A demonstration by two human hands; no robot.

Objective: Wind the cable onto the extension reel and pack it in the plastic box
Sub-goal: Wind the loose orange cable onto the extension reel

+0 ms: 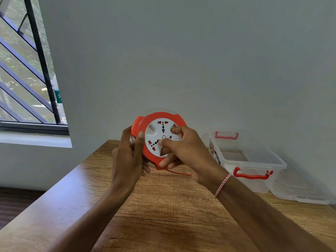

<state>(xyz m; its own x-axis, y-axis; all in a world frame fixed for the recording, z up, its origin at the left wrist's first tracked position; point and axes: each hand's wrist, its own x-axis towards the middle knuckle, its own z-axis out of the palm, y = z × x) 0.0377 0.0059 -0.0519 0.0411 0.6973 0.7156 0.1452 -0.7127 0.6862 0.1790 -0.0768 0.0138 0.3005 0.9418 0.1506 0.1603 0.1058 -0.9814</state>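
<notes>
The left hand (127, 157) clamps the red rim of the extension reel (158, 139), held above the wooden table (163, 215); the right hand (183, 151) has fingers curled into the white hub's recesses. Rigid, light plastic, probably; the thin red cable (179, 172) trails limply below the right hand. The clear plastic box (254, 160) stands beyond the right wrist.

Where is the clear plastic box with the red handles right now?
The clear plastic box with red handles sits open on the wooden table against the wall, right of the hands, its lid beside it.
</notes>
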